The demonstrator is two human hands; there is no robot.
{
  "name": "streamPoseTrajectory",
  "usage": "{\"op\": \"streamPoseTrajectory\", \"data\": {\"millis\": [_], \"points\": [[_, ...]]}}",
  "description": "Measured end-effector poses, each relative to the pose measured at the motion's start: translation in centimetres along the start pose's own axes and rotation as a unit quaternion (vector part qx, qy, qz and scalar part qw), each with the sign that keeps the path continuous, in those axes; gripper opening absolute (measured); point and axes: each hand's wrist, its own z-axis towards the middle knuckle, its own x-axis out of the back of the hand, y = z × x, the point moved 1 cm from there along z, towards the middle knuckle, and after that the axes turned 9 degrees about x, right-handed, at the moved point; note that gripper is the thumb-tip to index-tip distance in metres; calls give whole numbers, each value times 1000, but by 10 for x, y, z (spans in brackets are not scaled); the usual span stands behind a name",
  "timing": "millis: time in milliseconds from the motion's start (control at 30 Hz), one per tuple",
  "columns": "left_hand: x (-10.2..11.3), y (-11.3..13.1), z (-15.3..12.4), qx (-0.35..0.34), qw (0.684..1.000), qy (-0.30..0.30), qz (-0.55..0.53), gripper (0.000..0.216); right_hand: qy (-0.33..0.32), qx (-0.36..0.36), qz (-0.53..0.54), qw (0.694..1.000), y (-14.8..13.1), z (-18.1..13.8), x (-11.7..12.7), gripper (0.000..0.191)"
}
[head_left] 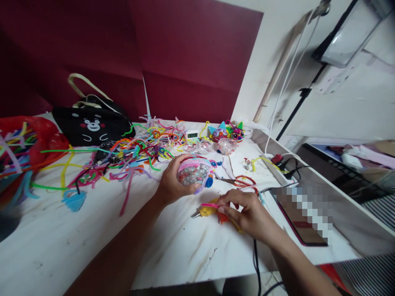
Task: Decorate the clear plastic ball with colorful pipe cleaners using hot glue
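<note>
My left hand (pixel 173 181) is wrapped round the side of a clear plastic ball (pixel 193 176). Pink, lilac and red fuzzy pipe cleaners ring the ball, with a blue coil (pixel 209 181) on its right side. The fingers of my right hand (pixel 243 209) pinch a short pink pipe cleaner (pixel 210 205). Just beneath it lies a yellow hot glue gun (pixel 207 211) with a metal nozzle and an orange trigger. My right hand partly hides the gun's body; whether it touches the gun I cannot tell. Orange-handled scissors (pixel 243 181) lie beyond that hand.
Tangled pipe cleaners (pixel 154 139) spread over the back of the white table (pixel 101 242). Clear plastic domes (pixel 227 145) and finished cat-like heads (pixel 236 132) stand behind the ball. A black bag (pixel 92 125) is back left, a tablet (pixel 304 222) right. A black cord (pixel 256 263) hangs over the front edge.
</note>
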Motion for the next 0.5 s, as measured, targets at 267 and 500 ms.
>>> {"op": "streamPoseTrajectory", "data": {"millis": [267,500], "points": [[-1,-1,-1,-13,1000,16,8,81,-68,93,-69,991,-11,-19,-32,24],[-1,1,-2,-71,996,38,41,81,-87,91,-117,985,-9,-30,-44,23]]}}
